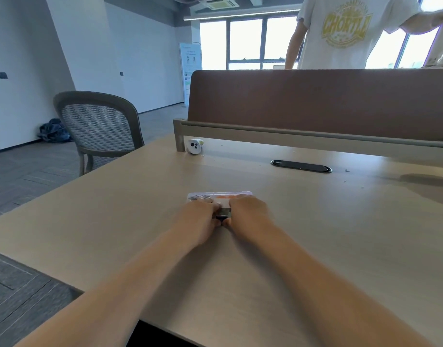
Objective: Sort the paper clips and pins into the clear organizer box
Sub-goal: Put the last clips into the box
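Centrally on the desk (315,234), toward its far half, lies the clear organizer box (220,195); only its far strip shows. Greyish contents sit at the left end and orange ones further right, too blurred to identify as clips or pins. Both hands cover the near part of the box. The left hand (202,216) and right hand (248,214) sit side by side with fingers bent down over the box. The 2 thumbs nearly meet at its near edge, so each hand grips the box from above. A dark patch shows in the gap between them; its nature cannot be determined. Beyond, an oval black cable port (301,166) is set into the desk, and a small white device (194,146) with 2 dark dots rests by the post of the brown partition (315,103). Behind the partition stands a person in a pale printed T-shirt (345,31). To the left, 1 mesh-backed chair (100,126) stands beside the desk, with a blue cloth heap (53,130) on the floor by the wall.
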Available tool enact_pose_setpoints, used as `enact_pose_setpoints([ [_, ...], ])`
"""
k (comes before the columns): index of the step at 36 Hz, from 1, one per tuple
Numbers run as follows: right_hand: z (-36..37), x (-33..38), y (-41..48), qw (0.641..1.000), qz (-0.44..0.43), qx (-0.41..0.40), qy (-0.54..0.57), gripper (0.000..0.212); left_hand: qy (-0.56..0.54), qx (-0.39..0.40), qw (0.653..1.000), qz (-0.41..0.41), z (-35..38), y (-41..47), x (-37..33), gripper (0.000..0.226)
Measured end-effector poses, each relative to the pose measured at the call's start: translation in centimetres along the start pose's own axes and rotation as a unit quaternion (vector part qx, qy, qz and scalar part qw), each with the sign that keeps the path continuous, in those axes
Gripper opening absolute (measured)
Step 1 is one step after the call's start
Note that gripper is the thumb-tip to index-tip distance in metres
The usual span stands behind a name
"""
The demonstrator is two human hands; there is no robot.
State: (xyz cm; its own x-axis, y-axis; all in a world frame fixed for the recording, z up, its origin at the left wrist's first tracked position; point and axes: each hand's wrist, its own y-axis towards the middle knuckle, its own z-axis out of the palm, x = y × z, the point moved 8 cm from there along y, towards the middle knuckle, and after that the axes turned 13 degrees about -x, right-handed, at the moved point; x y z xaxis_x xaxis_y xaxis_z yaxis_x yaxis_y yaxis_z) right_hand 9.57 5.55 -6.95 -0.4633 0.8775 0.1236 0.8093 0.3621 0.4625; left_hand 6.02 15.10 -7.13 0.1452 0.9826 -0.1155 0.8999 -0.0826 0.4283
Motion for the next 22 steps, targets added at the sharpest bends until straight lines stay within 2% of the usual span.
enact_pose_setpoints([
  [14,-0.1,0.5,0.0,0.999,-0.016,0.014,-0.037,0.042,-0.017,-0.03,0.999,0.022,0.2,0.6,0.3,0.024],
  [19,-0.6,0.9,-0.4,0.999,0.007,0.047,-0.024,0.044,-0.021,0.004,1.0,0.013,0.2,0.6,0.2,0.025],
  [22,-0.9,1.3,-0.5,0.996,0.025,0.079,-0.033,0.044,-0.004,0.03,1.0,0.007,0.0,0.9,-0.1,0.016],
])
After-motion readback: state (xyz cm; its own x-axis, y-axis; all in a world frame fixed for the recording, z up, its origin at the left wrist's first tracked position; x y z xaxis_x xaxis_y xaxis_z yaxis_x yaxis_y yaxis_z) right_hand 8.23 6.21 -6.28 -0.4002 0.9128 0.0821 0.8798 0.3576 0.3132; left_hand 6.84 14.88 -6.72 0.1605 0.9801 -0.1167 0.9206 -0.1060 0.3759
